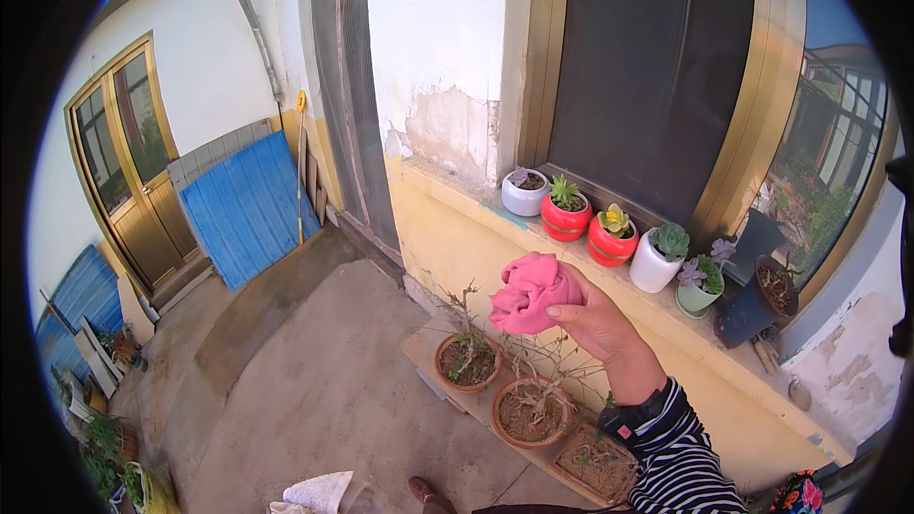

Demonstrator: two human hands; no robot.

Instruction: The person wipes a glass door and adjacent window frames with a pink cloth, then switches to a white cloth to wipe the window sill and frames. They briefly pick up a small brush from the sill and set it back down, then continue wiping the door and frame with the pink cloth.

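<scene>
My right hand [596, 318], below a black-and-white striped sleeve, is shut on a crumpled pink cloth [535, 293], held up in front of the yellow wall. Just beyond it, succulents stand in a row on the window ledge: a white round pot [525, 198], two red pots [565, 218] [612, 248], a tall white pot [654, 268], a pale green pot [696, 296] and a dark blue pot [742, 318]. My left hand is out of view. A white cloth [321, 491] shows at the bottom edge.
Below the ledge, a low board [428, 346] bears round clay pots [532, 420] and a rectangular planter [596, 464] with bare-stemmed plants. Blue corrugated panels [246, 207] and a yellow-headed pole [300, 164] lean on the far wall. More potted plants [107, 435] stand at the left.
</scene>
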